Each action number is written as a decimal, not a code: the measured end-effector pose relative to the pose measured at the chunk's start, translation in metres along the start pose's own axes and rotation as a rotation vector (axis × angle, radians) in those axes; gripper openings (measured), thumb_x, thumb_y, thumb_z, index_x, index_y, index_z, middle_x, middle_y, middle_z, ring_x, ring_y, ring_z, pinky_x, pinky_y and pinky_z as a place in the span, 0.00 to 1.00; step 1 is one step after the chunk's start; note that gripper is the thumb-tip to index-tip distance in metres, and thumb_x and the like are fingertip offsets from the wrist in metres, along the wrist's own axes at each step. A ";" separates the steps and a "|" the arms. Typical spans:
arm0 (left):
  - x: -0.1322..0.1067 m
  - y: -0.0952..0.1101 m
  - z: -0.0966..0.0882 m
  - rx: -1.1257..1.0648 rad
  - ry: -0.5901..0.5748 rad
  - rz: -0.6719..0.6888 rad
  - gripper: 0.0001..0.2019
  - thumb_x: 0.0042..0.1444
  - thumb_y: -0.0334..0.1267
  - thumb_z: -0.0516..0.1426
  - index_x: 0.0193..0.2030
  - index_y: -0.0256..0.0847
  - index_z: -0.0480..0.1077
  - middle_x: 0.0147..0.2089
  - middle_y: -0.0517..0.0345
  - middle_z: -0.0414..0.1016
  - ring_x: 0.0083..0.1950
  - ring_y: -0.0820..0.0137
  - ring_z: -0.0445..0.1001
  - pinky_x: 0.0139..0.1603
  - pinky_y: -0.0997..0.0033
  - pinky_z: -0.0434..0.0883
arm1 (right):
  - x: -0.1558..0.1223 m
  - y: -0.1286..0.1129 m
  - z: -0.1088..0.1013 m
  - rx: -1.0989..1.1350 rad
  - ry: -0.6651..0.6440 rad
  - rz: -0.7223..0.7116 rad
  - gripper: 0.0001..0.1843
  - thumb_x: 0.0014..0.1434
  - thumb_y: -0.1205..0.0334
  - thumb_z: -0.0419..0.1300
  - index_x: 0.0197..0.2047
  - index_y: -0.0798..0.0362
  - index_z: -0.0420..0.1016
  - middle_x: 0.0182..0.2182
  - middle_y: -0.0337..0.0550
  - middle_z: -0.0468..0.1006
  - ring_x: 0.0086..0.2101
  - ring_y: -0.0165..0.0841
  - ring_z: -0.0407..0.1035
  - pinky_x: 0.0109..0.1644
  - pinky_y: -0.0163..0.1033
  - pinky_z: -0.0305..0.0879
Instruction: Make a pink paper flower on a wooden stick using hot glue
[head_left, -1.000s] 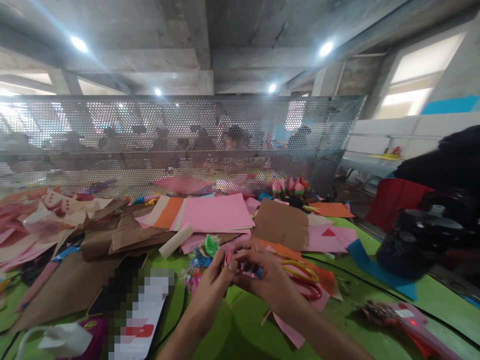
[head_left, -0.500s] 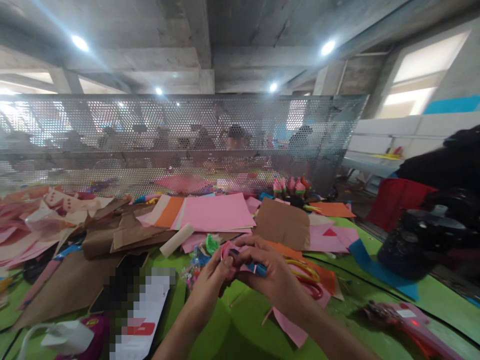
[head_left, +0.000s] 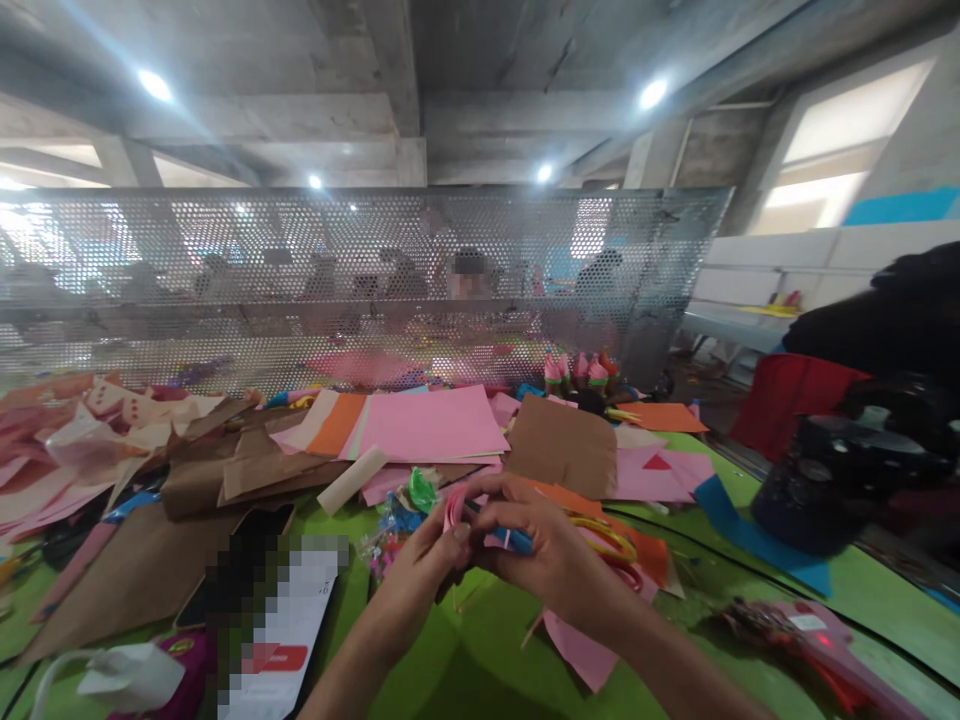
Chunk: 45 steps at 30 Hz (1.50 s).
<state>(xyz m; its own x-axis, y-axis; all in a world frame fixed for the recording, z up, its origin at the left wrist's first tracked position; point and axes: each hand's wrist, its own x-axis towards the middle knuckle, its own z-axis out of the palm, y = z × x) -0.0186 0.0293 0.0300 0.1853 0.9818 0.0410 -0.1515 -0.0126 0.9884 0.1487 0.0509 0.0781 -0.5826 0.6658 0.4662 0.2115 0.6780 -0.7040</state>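
My left hand [head_left: 424, 570] and my right hand [head_left: 536, 545] meet above the green table [head_left: 480, 650]. Together they pinch a small rolled pink paper piece [head_left: 453, 507]. A blue pen-like stick [head_left: 510, 538] lies along the fingers of my right hand. Both hands have closed fingers. Yellow-handled scissors [head_left: 604, 535] lie just right of my right hand on orange and pink paper. A green and blue crinkled wrapper [head_left: 409, 505] sits just left of the pink piece.
Pink sheets [head_left: 431, 425], brown card [head_left: 566, 445] and scraps cover the table's back and left. A perforated metal screen [head_left: 360, 280] stands behind, with people beyond. A glue gun [head_left: 810, 635] lies at right, near a dark bag [head_left: 847, 480]. A pixelated flat object [head_left: 270, 620] lies at lower left.
The blue stick has come into sight in my right hand. Both hands stay together and have shifted slightly while turning the pink piece.
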 end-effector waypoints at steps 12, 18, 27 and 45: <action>-0.004 0.008 -0.003 0.043 -0.066 0.057 0.25 0.55 0.49 0.62 0.59 0.45 0.70 0.48 0.54 0.76 0.56 0.60 0.69 0.54 0.67 0.65 | 0.000 -0.003 -0.003 -0.067 -0.036 -0.027 0.03 0.57 0.66 0.67 0.32 0.50 0.80 0.48 0.44 0.74 0.49 0.38 0.69 0.55 0.44 0.66; -0.006 0.011 -0.004 0.075 -0.103 0.013 0.29 0.54 0.49 0.62 0.61 0.42 0.68 0.54 0.52 0.76 0.58 0.56 0.68 0.58 0.61 0.64 | -0.002 -0.007 -0.005 -0.145 -0.029 -0.067 0.05 0.58 0.69 0.66 0.31 0.50 0.78 0.41 0.42 0.72 0.45 0.35 0.68 0.48 0.41 0.67; -0.007 0.017 -0.003 0.162 -0.086 0.050 0.19 0.55 0.46 0.61 0.52 0.42 0.73 0.49 0.55 0.77 0.54 0.58 0.69 0.55 0.65 0.65 | -0.001 -0.005 -0.002 -0.142 -0.026 -0.033 0.09 0.60 0.68 0.63 0.28 0.51 0.77 0.34 0.39 0.74 0.37 0.34 0.71 0.41 0.38 0.66; -0.004 0.007 -0.005 0.160 -0.038 0.088 0.18 0.55 0.54 0.59 0.43 0.42 0.72 0.40 0.60 0.72 0.45 0.65 0.67 0.46 0.71 0.65 | 0.000 -0.004 -0.004 -0.134 -0.061 -0.066 0.07 0.61 0.65 0.63 0.31 0.50 0.79 0.34 0.39 0.76 0.36 0.33 0.71 0.41 0.35 0.66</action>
<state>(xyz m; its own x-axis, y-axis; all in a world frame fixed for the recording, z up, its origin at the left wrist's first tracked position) -0.0253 0.0263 0.0363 0.2152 0.9677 0.1310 -0.0132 -0.1313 0.9913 0.1513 0.0495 0.0831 -0.6446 0.6008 0.4728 0.2716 0.7580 -0.5930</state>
